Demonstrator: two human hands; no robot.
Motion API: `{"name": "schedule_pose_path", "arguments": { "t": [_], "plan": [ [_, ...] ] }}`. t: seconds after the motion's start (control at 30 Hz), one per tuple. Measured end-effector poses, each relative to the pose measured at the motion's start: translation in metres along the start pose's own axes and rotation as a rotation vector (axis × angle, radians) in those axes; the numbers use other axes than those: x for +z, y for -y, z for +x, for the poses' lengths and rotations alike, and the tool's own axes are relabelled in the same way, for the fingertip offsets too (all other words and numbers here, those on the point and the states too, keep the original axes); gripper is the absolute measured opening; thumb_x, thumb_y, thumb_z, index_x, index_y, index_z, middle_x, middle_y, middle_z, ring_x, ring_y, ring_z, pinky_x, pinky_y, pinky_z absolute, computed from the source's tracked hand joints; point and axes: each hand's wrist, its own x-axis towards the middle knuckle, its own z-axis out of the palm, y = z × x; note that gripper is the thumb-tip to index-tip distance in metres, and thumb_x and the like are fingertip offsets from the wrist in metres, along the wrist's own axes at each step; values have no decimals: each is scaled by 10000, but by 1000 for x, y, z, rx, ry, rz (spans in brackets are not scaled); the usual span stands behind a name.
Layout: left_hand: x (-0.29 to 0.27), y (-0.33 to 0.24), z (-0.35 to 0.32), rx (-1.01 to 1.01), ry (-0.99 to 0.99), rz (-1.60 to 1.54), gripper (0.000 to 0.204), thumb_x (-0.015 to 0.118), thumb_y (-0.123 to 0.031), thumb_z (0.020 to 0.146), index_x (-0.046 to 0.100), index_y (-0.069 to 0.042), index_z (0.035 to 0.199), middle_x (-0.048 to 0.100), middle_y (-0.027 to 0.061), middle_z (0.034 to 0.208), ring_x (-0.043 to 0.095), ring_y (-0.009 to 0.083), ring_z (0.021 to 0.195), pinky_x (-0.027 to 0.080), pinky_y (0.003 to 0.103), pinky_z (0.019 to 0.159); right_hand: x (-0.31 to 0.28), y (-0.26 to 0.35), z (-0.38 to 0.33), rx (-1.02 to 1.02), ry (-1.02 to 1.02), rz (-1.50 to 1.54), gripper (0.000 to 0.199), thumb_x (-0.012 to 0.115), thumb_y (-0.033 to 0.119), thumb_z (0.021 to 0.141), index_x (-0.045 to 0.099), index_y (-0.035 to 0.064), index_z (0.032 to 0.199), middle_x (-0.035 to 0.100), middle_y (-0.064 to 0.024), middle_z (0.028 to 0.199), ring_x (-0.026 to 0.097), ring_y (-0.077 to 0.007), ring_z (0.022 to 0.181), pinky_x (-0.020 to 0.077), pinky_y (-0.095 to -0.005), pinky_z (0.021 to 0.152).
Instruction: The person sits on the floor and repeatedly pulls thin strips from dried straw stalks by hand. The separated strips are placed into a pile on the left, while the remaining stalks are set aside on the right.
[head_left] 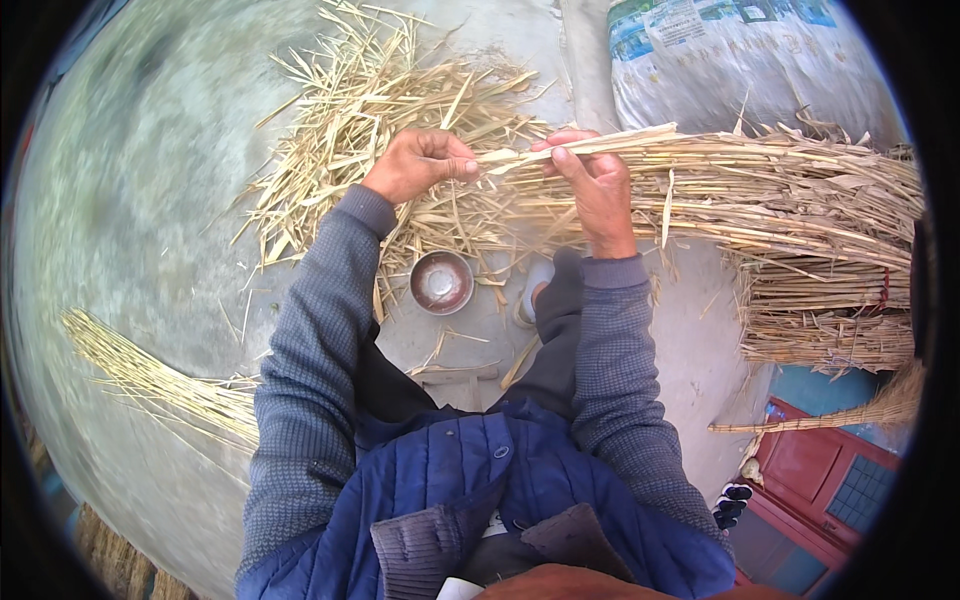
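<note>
A dry straw-coloured stalk with a loose papery leaf sheath (520,158) runs between my two hands. My left hand (422,164) pinches its left end between thumb and fingers. Farther along, my right hand (598,190) grips the same stalk, thumb in front and fingertips behind, with the pale sheath passing out to the right above it. Below and behind my hands lies a loose heap of dry husks (370,130). To the right a long bundle of dry stalks (760,185) lies lengthwise, its left end close to my right hand.
A small metal bowl (441,283) sits on the concrete floor by my legs. Thin stripped stalks (165,375) lie at the left. At the right are tied stalk bundles (825,340), a broom-like bundle (830,415) and a red door (800,455). A stuffed white sack (750,75) stands far right.
</note>
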Motion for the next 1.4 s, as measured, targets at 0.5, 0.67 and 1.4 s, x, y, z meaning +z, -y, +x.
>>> {"name": "schedule_pose_path", "arguments": {
  "t": [0.5,0.67,1.4],
  "plan": [
    [-108,37,-114,233,-730,1197,311,786,-387,804,712,-128,958,714,18,942,609,256,927,408,402,858,73,3,-48,1,-40,1,218,682,140,953,663,-18,1102,732,-133,1004,700,-168,921,569,-301,831],
    [-88,19,-145,352,-474,716,381,760,-356,856,721,-54,1085,715,121,1024,659,272,955,508,371,801,111,-1,-59,-40,-86,29,245,688,173,963,666,-21,1110,735,-128,977,713,-171,855,576,-279,764],
    [-114,39,-295,347,-323,963,237,770,-262,836,699,-77,966,718,112,904,660,278,833,479,428,776,222,24,-139,5,-173,2,299,727,254,943,672,-36,993,724,-104,828,710,-154,799,558,-265,727]
  ]
}}
